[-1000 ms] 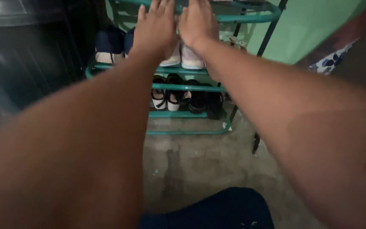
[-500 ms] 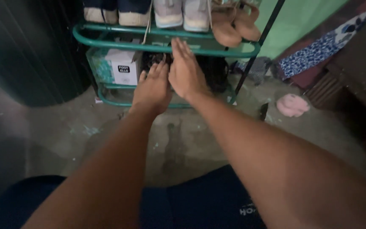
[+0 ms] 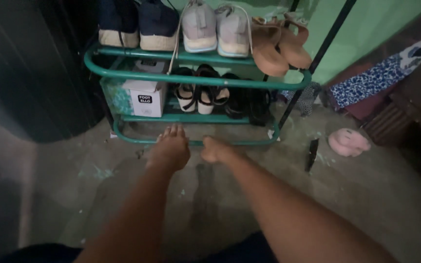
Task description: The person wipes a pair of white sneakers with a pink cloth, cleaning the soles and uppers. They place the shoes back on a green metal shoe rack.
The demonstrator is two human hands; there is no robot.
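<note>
Both my arms reach forward and down toward a green metal shoe rack (image 3: 137, 73). My left hand (image 3: 170, 150) is spread flat with fingers apart, just in front of the rack's lowest front bar. My right hand (image 3: 214, 149) is beside it, fingers curled in, holding nothing visible. On the rack's upper shelf stand dark blue shoes (image 3: 137, 23), pale grey sneakers (image 3: 214, 28) and tan sandals (image 3: 279, 43). The lower shelf holds a white box (image 3: 144, 99), black-and-white sandals (image 3: 197, 91) and dark shoes (image 3: 249, 101).
A dark barrel-like container (image 3: 30, 68) stands left of the rack. A pink slipper (image 3: 348, 142) and a thin dark object (image 3: 311, 154) lie on the concrete floor at the right. A green wall and blue patterned cloth (image 3: 381, 78) are behind.
My hands have dropped from the rack's upper bars to its lowest bar near the floor. The right hand's fingers have curled in. The view has tilted down.
</note>
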